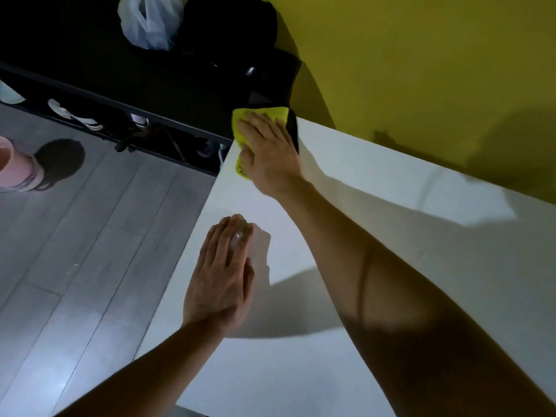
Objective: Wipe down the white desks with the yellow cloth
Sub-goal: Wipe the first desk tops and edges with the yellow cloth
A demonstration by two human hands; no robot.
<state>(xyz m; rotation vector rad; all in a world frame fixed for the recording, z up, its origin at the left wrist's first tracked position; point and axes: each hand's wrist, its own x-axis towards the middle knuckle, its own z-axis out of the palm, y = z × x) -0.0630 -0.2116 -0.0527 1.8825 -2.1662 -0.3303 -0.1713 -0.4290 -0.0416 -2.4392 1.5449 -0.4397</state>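
The white desk [391,281] fills the right and lower part of the view. A yellow cloth [242,121] lies at the desk's far left corner. My right hand [267,152] presses flat on the cloth with straight fingers, covering most of it. My left hand [224,272] rests flat on the desk near its left edge, fingers straight and together, holding nothing.
A black shoe rack [120,85] with shoes stands beyond the desk's corner, a white plastic bag [150,22] on top. A pink bucket [12,167] sits on the grey floor [75,266] at the left. A yellow wall [421,55] runs behind the desk.
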